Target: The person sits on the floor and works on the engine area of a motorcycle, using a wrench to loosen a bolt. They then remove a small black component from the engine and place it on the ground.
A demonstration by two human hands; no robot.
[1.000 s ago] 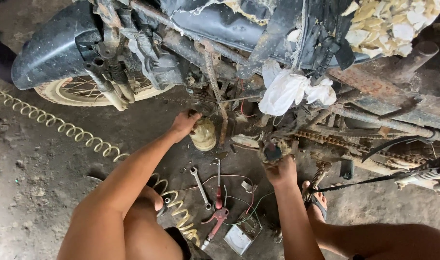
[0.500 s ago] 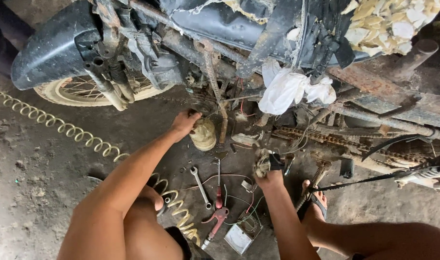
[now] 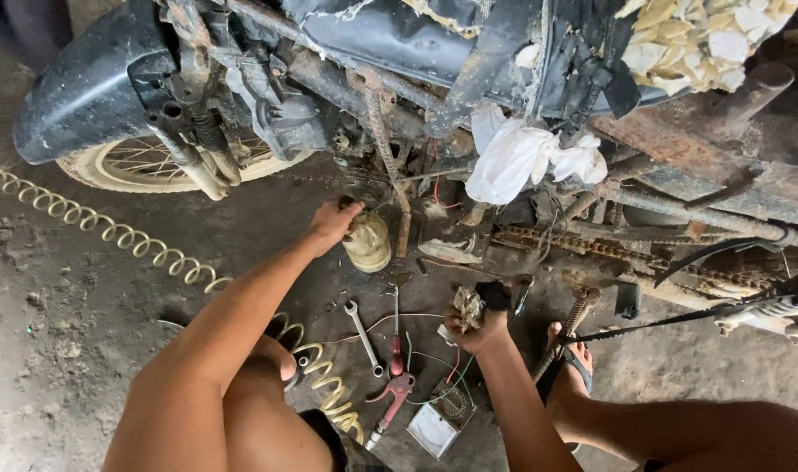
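Item: underside work on an old motorcycle (image 3: 434,52), seen from above by a person crouched on a dirty concrete floor (image 3: 58,350).

- Left hand (image 3: 333,223) — reached up under the rusty frame, fingers curled on a fitting just above a small pale-yellow container (image 3: 368,242). The grip is partly hidden by the knuckles; whether it pinches a part or only presses on it cannot be told.
- Right hand (image 3: 479,325) — fingers pressed together round a crumpled, grimy rag (image 3: 467,308), held low, just beneath the drive chain (image 3: 591,249).
- On the floor between the arms: a combination wrench (image 3: 362,336), a screwdriver (image 3: 396,328), red-handled pliers (image 3: 390,398), a small flat meter (image 3: 438,426) with thin wires, a coiled hose (image 3: 111,232).
- A white cloth (image 3: 521,157) hangs from the frame.

Handling note, as a judgement: the left hand should stay steady on the fitting while the rag is brought up beside it — wiping towards the container, not over the loose wires. The wrench lies within easy reach; keep the foot in the sandal (image 3: 574,367) clear of the chain.
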